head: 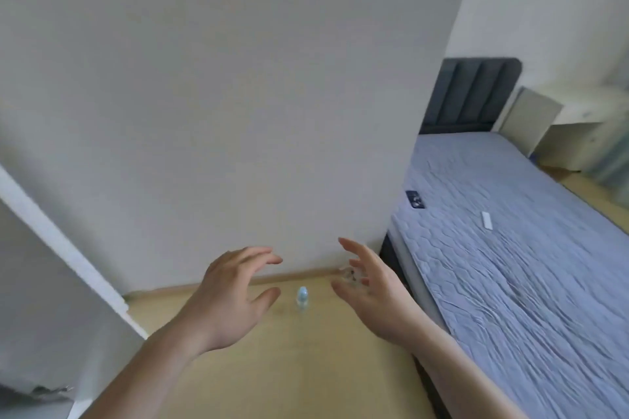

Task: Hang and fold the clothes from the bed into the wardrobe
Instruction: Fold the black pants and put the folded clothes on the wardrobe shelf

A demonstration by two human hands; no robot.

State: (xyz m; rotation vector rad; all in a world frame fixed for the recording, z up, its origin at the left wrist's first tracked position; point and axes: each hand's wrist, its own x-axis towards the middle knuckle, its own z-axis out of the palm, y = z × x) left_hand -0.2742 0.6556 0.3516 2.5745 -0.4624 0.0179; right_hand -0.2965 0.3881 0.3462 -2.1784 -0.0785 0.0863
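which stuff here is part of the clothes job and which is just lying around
Part of the job:
bed, no clothes showing on it
left hand, holds nothing
right hand, holds nothing

Just lying about:
small bottle on the floor
white remote on the mattress
white desk beyond the bed

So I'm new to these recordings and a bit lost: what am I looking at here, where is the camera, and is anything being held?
There is no machine here. The one picture comes from a camera worn on a person's head, looking forward and down. The two bare arms are that person's own: the left hand and the right hand, both with fingers spread and relaxed, so neither has a grip on anything. Between them, on the pale wooden floor, stands a small clear bottle with a light blue cap. On the right is a bed with a blue quilted mattress; a small white flat object lies on it. No clothes show on the visible part.
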